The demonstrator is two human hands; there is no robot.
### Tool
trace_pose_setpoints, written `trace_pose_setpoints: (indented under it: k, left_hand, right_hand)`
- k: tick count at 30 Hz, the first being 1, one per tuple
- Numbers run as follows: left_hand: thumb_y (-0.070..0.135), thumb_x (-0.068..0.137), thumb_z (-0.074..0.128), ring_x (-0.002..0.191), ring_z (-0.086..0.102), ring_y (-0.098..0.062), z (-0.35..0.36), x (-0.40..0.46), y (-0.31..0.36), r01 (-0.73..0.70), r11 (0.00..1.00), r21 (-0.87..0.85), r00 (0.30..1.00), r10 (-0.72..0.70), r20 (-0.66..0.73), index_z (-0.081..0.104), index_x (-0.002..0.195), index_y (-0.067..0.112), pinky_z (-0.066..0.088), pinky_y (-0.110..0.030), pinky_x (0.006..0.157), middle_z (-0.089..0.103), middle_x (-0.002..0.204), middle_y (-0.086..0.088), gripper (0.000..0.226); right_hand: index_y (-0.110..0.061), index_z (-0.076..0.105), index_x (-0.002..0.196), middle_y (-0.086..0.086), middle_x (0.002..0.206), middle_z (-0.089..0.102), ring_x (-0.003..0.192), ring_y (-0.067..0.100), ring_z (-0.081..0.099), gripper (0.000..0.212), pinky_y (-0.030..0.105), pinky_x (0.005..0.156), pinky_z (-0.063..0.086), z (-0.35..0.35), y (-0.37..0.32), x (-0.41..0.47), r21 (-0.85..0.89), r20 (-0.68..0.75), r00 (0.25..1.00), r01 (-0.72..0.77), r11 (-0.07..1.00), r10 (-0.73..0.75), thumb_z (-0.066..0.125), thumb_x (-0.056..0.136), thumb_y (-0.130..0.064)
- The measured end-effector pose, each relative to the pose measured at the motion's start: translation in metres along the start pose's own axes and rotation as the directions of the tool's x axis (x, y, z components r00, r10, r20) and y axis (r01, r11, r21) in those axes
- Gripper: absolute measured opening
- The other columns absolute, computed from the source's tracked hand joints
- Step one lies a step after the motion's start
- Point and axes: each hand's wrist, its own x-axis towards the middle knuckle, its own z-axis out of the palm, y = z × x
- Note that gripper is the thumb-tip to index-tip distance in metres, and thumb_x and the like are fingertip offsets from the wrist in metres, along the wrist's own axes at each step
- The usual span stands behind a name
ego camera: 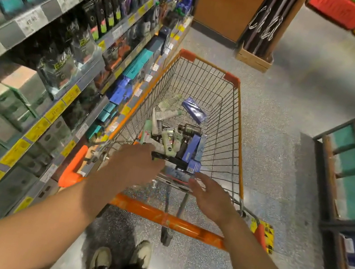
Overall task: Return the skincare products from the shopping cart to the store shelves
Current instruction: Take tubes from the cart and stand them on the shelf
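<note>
Black box (168,159) lies crosswise at cart (240,130) near end, touching left hand (136,162) fingertips; grip unclear. Right hand (210,198) spread, empty, just beside.

Both arms are reaching forward; left hand (137,163) is curling its fingers downward, right hand (210,197) spreading open.

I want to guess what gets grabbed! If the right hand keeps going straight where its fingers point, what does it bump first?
Probably the blue box lying at the cart's near end, just ahead of the right hand; depth is unclear.
</note>
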Motion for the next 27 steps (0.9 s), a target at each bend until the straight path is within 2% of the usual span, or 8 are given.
trace_pose_setpoints:
  k: [7, 11, 14, 16, 19, 21, 24, 27]
  left_hand:
    - [0.057, 0.092, 0.047, 0.085, 0.065, -0.012, -0.011, 0.043, 0.014, 0.045, 0.977, -0.210, 0.999, -0.048, -0.010, 0.048, 0.144, 0.028, 0.047, -0.029, 0.077, 0.071, 0.103, 0.005, 0.059]
    - [0.063, 0.093, 0.046, 0.115, 0.063, -0.024, -0.013, 0.069, 0.021, 0.123, 0.977, -0.173, 0.992, -0.123, 0.015, 0.045, 0.150, 0.028, 0.050, -0.036, 0.097, 0.063, 0.138, -0.004, 0.067]
    - [0.056, 0.098, 0.052, 0.097, 0.062, -0.021, -0.016, 0.085, 0.029, 0.191, 0.952, -0.241, 0.981, -0.194, 0.015, 0.051, 0.146, 0.025, 0.048, -0.031, 0.081, 0.068, 0.117, -0.002, 0.057]
    - [0.054, 0.099, 0.053, 0.096, 0.061, -0.021, -0.017, 0.100, 0.031, 0.227, 0.935, -0.271, 0.973, -0.227, 0.031, 0.052, 0.145, 0.025, 0.046, -0.032, 0.079, 0.067, 0.126, -0.003, 0.055]
    - [0.057, 0.097, 0.054, 0.123, 0.059, -0.028, -0.017, 0.124, 0.030, 0.262, 0.927, -0.269, 0.965, -0.261, 0.040, 0.053, 0.146, 0.023, 0.047, -0.038, 0.099, 0.055, 0.149, -0.004, 0.060]
    - [0.057, 0.097, 0.054, 0.118, 0.060, -0.027, -0.016, 0.138, 0.029, 0.288, 0.916, -0.280, 0.957, -0.285, 0.052, 0.056, 0.143, 0.023, 0.047, -0.038, 0.099, 0.058, 0.145, -0.006, 0.056]
    - [0.061, 0.097, 0.053, 0.088, 0.057, -0.011, -0.013, 0.161, 0.027, 0.349, 0.894, -0.282, 0.936, -0.345, 0.064, 0.055, 0.140, 0.032, 0.043, -0.031, 0.083, 0.059, 0.136, 0.000, 0.052]
    - [0.063, 0.095, 0.051, 0.097, 0.055, -0.016, -0.007, 0.191, 0.023, 0.416, 0.882, -0.220, 0.909, -0.407, 0.090, 0.056, 0.139, 0.037, 0.045, -0.034, 0.088, 0.056, 0.136, -0.001, 0.051]
  right_hand:
    - [-0.042, 0.053, 0.146, -0.007, 0.155, 0.051, 0.142, 0.018, 0.048, 0.051, 0.047, 0.122, 0.030, -0.021, -0.013, 0.038, 0.086, 0.000, 0.999, 0.041, 0.995, -0.041, 0.046, 0.101, -0.065]
    - [-0.036, 0.054, 0.147, -0.006, 0.153, 0.053, 0.137, 0.018, 0.051, 0.051, 0.030, 0.106, 0.039, -0.027, -0.015, 0.078, 0.174, 0.050, 0.997, 0.043, 0.984, -0.053, 0.049, 0.102, -0.060]
    - [-0.032, 0.054, 0.148, -0.008, 0.151, 0.055, 0.135, 0.015, 0.052, 0.051, 0.025, 0.097, 0.036, -0.026, -0.015, 0.111, 0.233, 0.084, 0.994, 0.049, 0.971, -0.070, 0.050, 0.103, -0.055]
    - [-0.029, 0.055, 0.147, -0.007, 0.149, 0.057, 0.133, 0.014, 0.054, 0.050, 0.022, 0.095, 0.035, -0.023, -0.014, 0.135, 0.284, 0.095, 0.993, 0.040, 0.958, -0.070, 0.050, 0.103, -0.053]
    - [-0.027, 0.062, 0.133, -0.004, 0.132, 0.063, 0.124, 0.021, 0.058, 0.045, 0.028, 0.093, 0.041, -0.013, -0.013, 0.172, 0.284, 0.163, 0.986, -0.011, 0.959, -0.037, 0.046, 0.104, -0.057]
    - [-0.023, 0.062, 0.130, 0.000, 0.125, 0.064, 0.119, 0.025, 0.059, 0.046, 0.035, 0.093, 0.045, 0.000, -0.014, 0.192, 0.271, 0.214, 0.976, -0.017, 0.962, -0.043, 0.044, 0.104, -0.057]
    - [-0.017, 0.064, 0.132, 0.003, 0.123, 0.066, 0.115, 0.025, 0.062, 0.046, 0.035, 0.090, 0.048, 0.018, -0.013, 0.215, 0.312, 0.201, 0.980, -0.057, 0.948, -0.007, 0.049, 0.104, -0.051]
    - [-0.020, 0.066, 0.118, -0.004, 0.105, 0.065, 0.100, 0.019, 0.063, 0.035, 0.027, 0.075, 0.044, 0.037, -0.011, 0.238, 0.351, 0.172, 0.985, -0.089, 0.932, 0.030, 0.054, 0.103, -0.048]
